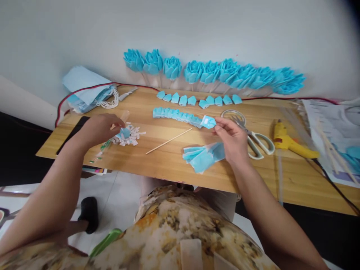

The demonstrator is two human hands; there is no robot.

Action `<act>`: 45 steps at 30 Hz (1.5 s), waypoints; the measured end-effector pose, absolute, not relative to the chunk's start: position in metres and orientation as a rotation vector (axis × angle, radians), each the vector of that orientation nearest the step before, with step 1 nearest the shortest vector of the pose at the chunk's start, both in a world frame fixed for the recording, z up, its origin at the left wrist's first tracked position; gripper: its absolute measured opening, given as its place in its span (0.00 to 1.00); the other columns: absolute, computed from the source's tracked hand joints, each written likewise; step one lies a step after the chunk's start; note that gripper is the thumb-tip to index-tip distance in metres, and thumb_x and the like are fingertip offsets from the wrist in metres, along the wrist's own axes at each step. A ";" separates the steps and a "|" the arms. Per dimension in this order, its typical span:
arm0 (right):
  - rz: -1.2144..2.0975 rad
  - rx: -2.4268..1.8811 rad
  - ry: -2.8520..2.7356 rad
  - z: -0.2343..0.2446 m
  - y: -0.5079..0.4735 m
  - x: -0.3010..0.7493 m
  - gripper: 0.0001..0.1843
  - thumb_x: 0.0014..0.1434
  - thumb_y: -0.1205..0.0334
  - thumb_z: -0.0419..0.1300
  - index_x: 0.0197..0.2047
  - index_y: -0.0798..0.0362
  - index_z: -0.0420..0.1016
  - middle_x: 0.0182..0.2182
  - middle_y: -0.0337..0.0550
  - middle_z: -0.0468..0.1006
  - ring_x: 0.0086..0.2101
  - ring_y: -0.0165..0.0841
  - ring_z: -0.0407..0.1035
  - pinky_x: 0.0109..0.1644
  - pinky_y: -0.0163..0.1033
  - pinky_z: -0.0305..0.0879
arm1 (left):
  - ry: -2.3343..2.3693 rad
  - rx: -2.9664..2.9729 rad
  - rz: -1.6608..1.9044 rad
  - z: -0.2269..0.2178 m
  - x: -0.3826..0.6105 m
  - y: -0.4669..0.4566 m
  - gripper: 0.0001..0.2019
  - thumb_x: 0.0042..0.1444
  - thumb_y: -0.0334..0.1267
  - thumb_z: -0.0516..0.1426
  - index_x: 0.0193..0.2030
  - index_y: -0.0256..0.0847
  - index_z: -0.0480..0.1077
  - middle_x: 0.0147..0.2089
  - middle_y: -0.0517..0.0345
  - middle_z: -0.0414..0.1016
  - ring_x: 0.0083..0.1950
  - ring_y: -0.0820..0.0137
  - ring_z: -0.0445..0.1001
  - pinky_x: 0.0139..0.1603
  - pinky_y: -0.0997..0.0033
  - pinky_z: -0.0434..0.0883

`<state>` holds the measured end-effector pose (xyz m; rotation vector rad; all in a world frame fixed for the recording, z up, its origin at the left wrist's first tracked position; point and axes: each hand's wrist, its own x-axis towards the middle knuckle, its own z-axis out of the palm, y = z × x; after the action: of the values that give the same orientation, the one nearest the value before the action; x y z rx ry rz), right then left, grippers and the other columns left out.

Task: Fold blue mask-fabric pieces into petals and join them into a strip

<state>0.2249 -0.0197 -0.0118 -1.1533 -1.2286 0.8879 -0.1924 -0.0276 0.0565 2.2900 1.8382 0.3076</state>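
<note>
My right hand point(234, 138) pinches a folded blue fabric petal point(208, 122) with a small white strip on its face. It is held at the right end of a row of overlapping blue petals point(176, 114). On the left, my left hand point(99, 129) is over a pile of small white strips point(131, 138) with a bit of blue among them. Its fingers are curled together at the pile, and what they grip is hidden. A thin wooden stick point(168, 141) lies between the hands. Pleated blue fabric pieces point(203, 157) rest below my right hand.
Blue fabric flowers point(194, 71) on sticks lean against the wall behind separate folded petals point(182, 100). Scissors point(260, 144) and a yellow glue gun point(292, 142) lie at right. Stacked pale-blue masks point(87, 88) and a red-black cable point(84, 89) are at back left.
</note>
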 end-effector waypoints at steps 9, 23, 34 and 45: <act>0.897 -1.162 -1.247 -0.016 -0.018 0.226 0.11 0.53 0.58 0.69 0.42 0.43 0.83 0.30 0.38 0.79 0.30 0.33 0.73 0.38 0.46 0.77 | 1.826 2.314 0.508 0.045 -0.188 -0.021 0.13 0.59 0.49 0.57 0.29 0.44 0.73 0.30 0.58 0.72 0.33 0.68 0.64 0.36 0.66 0.57; 0.907 -1.161 -1.280 -0.010 -0.021 0.226 0.12 0.54 0.56 0.69 0.43 0.46 0.83 0.30 0.37 0.80 0.28 0.32 0.73 0.37 0.44 0.77 | 1.710 2.360 0.424 0.046 -0.181 -0.009 0.16 0.57 0.49 0.51 0.30 0.45 0.75 0.34 0.53 0.78 0.40 0.62 0.74 0.47 0.64 0.67; 0.989 -1.069 -1.361 -0.004 -0.026 0.220 0.14 0.55 0.58 0.65 0.46 0.49 0.81 0.32 0.38 0.80 0.30 0.30 0.74 0.38 0.41 0.76 | 1.386 2.016 0.907 0.059 -0.080 -0.028 0.16 0.59 0.48 0.58 0.48 0.44 0.78 0.51 0.50 0.80 0.47 0.63 0.77 0.48 0.64 0.73; 0.964 -1.051 -1.487 0.016 -0.036 0.225 0.15 0.58 0.58 0.64 0.48 0.51 0.80 0.34 0.40 0.81 0.32 0.30 0.74 0.41 0.40 0.73 | 1.020 1.540 0.875 0.040 0.015 -0.007 0.12 0.54 0.49 0.63 0.33 0.41 0.78 0.31 0.57 0.80 0.32 0.70 0.74 0.38 0.69 0.72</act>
<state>0.2251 -0.0361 0.0162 -1.0510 -1.4873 0.9643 0.0146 -0.0070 0.0396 1.5399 1.0201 0.8746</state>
